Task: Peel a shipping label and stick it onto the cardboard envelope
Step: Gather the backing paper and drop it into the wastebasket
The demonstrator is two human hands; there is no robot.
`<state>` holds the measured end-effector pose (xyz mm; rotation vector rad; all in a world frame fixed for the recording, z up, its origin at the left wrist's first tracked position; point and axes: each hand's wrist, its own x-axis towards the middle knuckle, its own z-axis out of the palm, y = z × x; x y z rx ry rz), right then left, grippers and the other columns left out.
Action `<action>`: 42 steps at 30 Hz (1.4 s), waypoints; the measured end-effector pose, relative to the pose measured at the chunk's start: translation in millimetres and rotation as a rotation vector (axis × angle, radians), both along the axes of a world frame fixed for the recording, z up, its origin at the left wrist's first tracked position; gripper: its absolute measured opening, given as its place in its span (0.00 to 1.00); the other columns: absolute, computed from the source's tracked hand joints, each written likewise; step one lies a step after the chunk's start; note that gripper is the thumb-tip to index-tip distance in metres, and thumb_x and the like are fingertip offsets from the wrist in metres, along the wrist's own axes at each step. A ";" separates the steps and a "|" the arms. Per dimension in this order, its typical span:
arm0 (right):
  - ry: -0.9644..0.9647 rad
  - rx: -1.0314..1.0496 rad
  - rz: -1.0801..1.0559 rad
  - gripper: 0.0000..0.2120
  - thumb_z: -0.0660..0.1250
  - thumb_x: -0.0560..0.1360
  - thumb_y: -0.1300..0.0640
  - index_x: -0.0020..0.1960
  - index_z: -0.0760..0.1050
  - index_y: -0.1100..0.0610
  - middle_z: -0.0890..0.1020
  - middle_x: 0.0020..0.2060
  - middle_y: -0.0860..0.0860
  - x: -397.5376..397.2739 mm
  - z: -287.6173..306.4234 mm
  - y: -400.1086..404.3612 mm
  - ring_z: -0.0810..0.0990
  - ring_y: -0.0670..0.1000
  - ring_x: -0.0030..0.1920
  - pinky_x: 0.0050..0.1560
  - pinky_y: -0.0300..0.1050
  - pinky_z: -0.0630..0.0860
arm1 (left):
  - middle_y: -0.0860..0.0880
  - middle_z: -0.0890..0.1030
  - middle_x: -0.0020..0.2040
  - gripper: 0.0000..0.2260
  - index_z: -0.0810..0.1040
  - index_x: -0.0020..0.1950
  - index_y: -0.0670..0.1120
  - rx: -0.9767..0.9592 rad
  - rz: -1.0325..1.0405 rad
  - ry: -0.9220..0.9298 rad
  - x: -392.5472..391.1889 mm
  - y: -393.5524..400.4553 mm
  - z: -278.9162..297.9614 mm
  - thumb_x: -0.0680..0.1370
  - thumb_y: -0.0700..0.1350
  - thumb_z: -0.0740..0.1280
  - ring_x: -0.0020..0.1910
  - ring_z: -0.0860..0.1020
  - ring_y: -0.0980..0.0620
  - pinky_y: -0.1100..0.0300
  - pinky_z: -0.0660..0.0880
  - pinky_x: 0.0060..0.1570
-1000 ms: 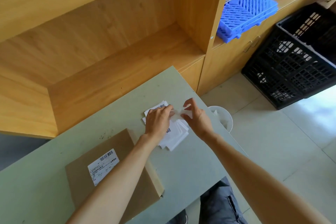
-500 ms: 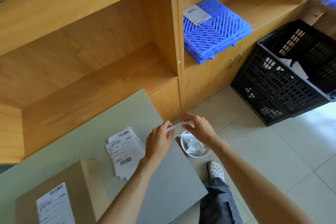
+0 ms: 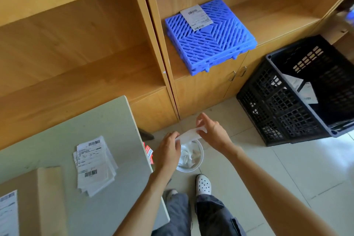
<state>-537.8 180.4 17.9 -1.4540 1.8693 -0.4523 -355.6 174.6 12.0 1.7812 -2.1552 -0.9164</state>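
White paper, a thin strip, stretches between the person's two hands directly above the small white bin on the floor. The left hand pinches the strip's lower end and the right hand pinches its upper end, both clenched on it. Whether this strip is a label or its backing cannot be told. The bin holds crumpled white scraps and stands just beside the right edge of the grey desk. Left of the bin, on the desk, lies a loose stack of shipping labels, and farther left the cardboard envelope rests with one label already on it. Beyond the bin, a blue slatted tile sits on the wooden shelf, and a black crate stands to the bin's right.
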 end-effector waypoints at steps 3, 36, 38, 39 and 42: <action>0.055 0.038 0.003 0.05 0.64 0.77 0.61 0.53 0.72 0.55 0.83 0.48 0.52 -4.9 -4.7 -12.8 0.81 0.60 0.46 0.39 0.46 0.75 | 0.51 0.82 0.56 0.10 0.75 0.59 0.51 0.002 -0.007 -0.026 -9.2 -8.3 -5.4 0.80 0.42 0.63 0.52 0.80 0.48 0.51 0.79 0.43; 0.068 0.474 0.422 0.23 0.60 0.80 0.56 0.74 0.66 0.52 0.60 0.78 0.49 27.7 -304.5 16.2 0.60 0.53 0.77 0.73 0.50 0.60 | 0.46 0.49 0.81 0.30 0.48 0.79 0.43 0.397 -0.686 -0.855 1.7 -0.9 -291.3 0.82 0.44 0.58 0.79 0.48 0.41 0.41 0.47 0.75; 0.064 0.449 0.387 0.20 0.60 0.80 0.57 0.72 0.69 0.53 0.67 0.74 0.49 27.9 -300.7 7.4 0.66 0.53 0.73 0.70 0.48 0.65 | 0.45 0.49 0.80 0.30 0.49 0.79 0.42 0.383 -0.710 -0.860 0.4 -2.4 -290.9 0.80 0.42 0.59 0.78 0.48 0.40 0.41 0.48 0.75; 0.070 0.441 0.374 0.19 0.60 0.80 0.57 0.71 0.70 0.53 0.70 0.73 0.50 28.4 -299.3 3.0 0.68 0.53 0.72 0.69 0.47 0.66 | 0.45 0.49 0.80 0.30 0.50 0.79 0.42 0.381 -0.719 -0.860 0.2 -3.1 -290.5 0.80 0.42 0.59 0.78 0.49 0.40 0.41 0.48 0.75; 0.104 0.444 0.373 0.19 0.59 0.80 0.59 0.70 0.71 0.54 0.73 0.70 0.51 29.3 -296.4 -5.4 0.72 0.55 0.69 0.66 0.48 0.69 | 0.44 0.49 0.80 0.27 0.54 0.78 0.43 0.381 -0.720 -0.851 -0.2 -5.0 -293.9 0.80 0.42 0.59 0.78 0.49 0.39 0.40 0.49 0.75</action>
